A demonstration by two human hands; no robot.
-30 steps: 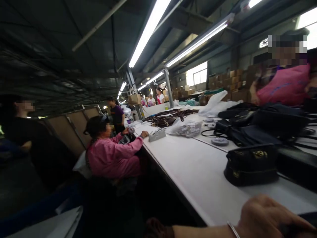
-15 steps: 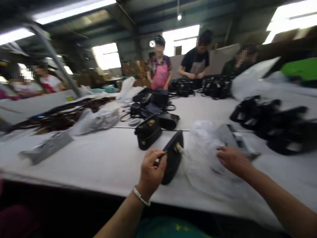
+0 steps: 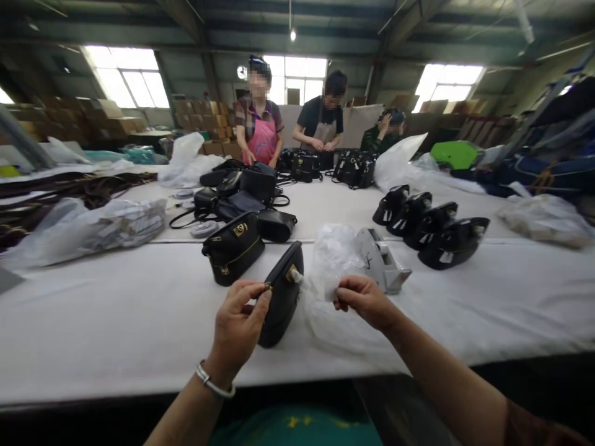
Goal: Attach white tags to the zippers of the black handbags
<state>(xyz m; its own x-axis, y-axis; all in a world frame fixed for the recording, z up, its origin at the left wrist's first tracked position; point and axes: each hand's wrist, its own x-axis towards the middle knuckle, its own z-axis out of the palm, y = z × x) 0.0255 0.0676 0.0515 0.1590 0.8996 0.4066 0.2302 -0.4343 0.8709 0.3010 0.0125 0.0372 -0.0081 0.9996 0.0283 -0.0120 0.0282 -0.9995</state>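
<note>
Left hand (image 3: pixel 239 325): thumb and forefinger pinched on a small gold-coloured zip pull (image 3: pixel 268 287) at the near upper edge of a black handbag (image 3: pixel 282 303). The handbag stands on the white-covered table (image 3: pixel 139 334), between the two hands and near the front edge, leaning somewhat. Its gold-coloured clasp (image 3: pixel 292 272) carries a whitish wrapping (image 3: pixel 298 278).

Right hand (image 3: pixel 367 301): fingertips closed on a small whitish piece (image 3: pixel 330 289), material not determinable, held apart from the handbag. Just beyond this hand is a grey tape dispenser (image 3: pixel 379 263), with crumpled clear plastic sheeting (image 3: pixel 330 248) beside it.

Surroundings: a second black handbag (image 3: pixel 235 251), with a gold-coloured zip, stands just beyond the first, to its left. Four black bags (image 3: pixel 449 251) form a slanting row at right. Across the table, a co-worker in a pink apron (image 3: pixel 261 139) stands beside another in dark clothing (image 3: pixel 320 121).
</note>
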